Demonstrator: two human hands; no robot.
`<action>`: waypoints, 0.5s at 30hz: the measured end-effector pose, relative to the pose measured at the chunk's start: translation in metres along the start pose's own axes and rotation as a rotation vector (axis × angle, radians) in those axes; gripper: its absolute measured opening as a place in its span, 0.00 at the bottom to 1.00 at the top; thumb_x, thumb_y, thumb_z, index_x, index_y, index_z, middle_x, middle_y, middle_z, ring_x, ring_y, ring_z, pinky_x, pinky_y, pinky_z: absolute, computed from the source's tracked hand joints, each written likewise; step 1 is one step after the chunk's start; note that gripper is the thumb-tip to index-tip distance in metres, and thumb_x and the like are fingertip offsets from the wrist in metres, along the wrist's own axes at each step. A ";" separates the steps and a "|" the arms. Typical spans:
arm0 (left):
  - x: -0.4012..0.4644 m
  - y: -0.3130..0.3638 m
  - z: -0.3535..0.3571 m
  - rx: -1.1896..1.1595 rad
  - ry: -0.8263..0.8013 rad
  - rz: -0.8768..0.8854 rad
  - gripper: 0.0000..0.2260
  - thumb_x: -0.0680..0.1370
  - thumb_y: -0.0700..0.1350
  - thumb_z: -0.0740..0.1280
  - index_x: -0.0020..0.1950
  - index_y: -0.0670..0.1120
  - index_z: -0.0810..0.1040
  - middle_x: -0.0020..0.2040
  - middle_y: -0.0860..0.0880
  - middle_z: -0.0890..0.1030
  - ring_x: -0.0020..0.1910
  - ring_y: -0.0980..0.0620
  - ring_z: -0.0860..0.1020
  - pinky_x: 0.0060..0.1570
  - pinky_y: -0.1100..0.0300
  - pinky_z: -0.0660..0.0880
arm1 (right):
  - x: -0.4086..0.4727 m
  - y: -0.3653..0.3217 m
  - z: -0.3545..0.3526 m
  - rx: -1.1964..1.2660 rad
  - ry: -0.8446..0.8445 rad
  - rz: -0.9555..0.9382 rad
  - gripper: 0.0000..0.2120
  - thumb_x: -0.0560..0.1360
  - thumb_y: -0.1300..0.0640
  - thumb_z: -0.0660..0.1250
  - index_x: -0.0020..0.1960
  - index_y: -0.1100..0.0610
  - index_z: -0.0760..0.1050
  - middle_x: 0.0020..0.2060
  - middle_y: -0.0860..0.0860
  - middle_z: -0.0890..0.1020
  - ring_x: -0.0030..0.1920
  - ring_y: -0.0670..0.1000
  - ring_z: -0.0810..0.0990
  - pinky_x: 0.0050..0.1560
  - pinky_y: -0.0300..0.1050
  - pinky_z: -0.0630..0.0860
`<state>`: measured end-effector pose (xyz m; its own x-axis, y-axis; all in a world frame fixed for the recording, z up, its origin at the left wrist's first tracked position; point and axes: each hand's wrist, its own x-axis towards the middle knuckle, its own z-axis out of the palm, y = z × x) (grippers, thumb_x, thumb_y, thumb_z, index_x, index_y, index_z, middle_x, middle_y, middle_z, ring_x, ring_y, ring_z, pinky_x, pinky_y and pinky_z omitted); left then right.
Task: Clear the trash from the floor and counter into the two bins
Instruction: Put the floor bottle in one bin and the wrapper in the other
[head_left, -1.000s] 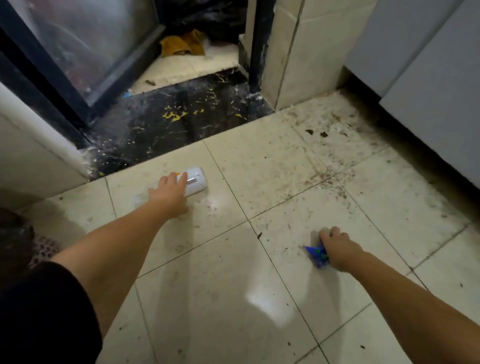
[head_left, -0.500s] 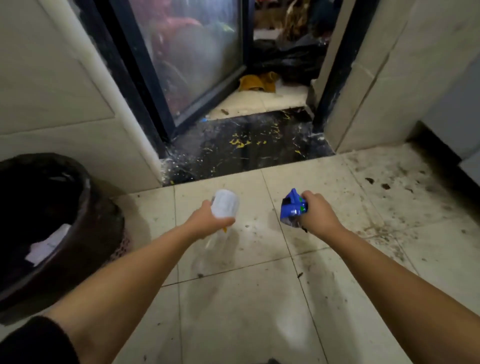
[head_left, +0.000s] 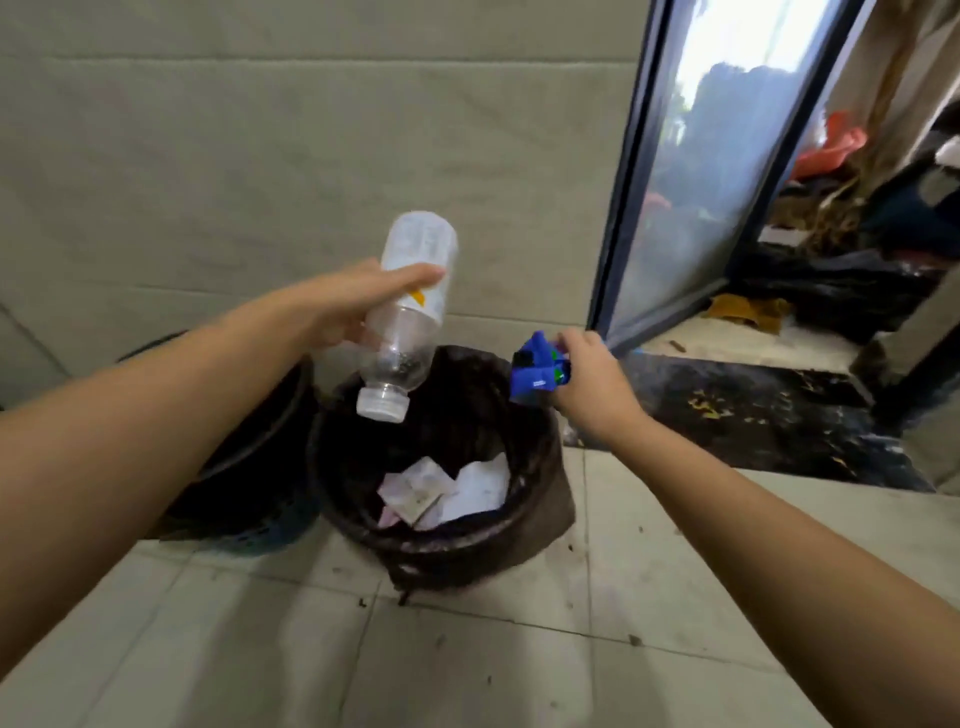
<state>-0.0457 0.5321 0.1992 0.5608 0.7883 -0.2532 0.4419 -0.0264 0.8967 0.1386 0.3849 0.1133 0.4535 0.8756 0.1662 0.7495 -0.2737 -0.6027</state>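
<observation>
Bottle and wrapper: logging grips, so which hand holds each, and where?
Left hand grips the bottle mid-body, cap down; right hand pinches the blue wrapper's edge.

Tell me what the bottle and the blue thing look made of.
Bottle: clear, glossy plastic, since the bin shows through its lower part; white ribbed cap, printed whitish label. Blue wrapper: crumpled, creased, shiny printed packaging, probably plastic film or coated card; too blurred to say which.
</observation>
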 end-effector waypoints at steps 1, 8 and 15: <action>-0.004 -0.011 -0.027 -0.017 0.034 -0.017 0.24 0.69 0.57 0.71 0.60 0.47 0.74 0.42 0.47 0.79 0.39 0.50 0.78 0.44 0.55 0.76 | 0.003 -0.016 0.023 -0.067 -0.062 -0.052 0.16 0.71 0.64 0.68 0.58 0.60 0.71 0.57 0.60 0.73 0.55 0.62 0.76 0.53 0.51 0.73; -0.029 -0.100 -0.138 -0.104 0.136 -0.175 0.11 0.75 0.54 0.67 0.52 0.49 0.74 0.39 0.49 0.79 0.35 0.53 0.80 0.33 0.60 0.79 | -0.001 -0.048 0.161 -0.550 -0.622 0.033 0.35 0.75 0.55 0.68 0.75 0.55 0.53 0.72 0.63 0.59 0.69 0.66 0.65 0.64 0.57 0.70; -0.020 -0.142 -0.212 -0.124 0.164 -0.186 0.10 0.75 0.54 0.68 0.50 0.50 0.75 0.40 0.47 0.79 0.38 0.50 0.79 0.38 0.55 0.77 | 0.042 -0.132 0.173 -0.703 -0.553 -0.011 0.27 0.77 0.54 0.63 0.73 0.57 0.60 0.69 0.61 0.68 0.70 0.62 0.66 0.71 0.63 0.62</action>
<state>-0.2674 0.6503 0.1540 0.3529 0.8619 -0.3641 0.4317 0.1953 0.8806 -0.0249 0.5264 0.0653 0.2832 0.8965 -0.3407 0.9574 -0.2854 0.0448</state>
